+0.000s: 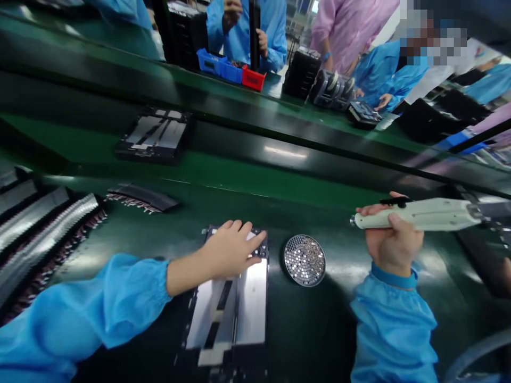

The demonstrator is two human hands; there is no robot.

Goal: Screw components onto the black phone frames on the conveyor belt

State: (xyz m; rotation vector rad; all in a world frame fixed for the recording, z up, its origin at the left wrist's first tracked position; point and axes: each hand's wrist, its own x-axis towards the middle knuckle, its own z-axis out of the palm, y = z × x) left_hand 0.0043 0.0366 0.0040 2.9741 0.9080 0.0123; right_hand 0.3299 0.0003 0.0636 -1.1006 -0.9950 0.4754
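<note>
My left hand (231, 249) lies flat, fingers stretched out, on the far end of a black frame with silver panels (227, 314) in front of me. My right hand (393, 242) is wrapped round a white electric screwdriver (423, 215), held level with its tip pointing left, above the green bench. Between the two hands sits a round tray of small screws (304, 260). Both arms wear blue sleeves.
A second black frame (154, 135) lies on the green conveyor belt (279, 181) beyond. Stacked silver strips (40, 229) fill the left side, with a dark curved piece (143, 197) beside them. Across the belt, people in blue and pink coats work by blue and red bins (231, 72).
</note>
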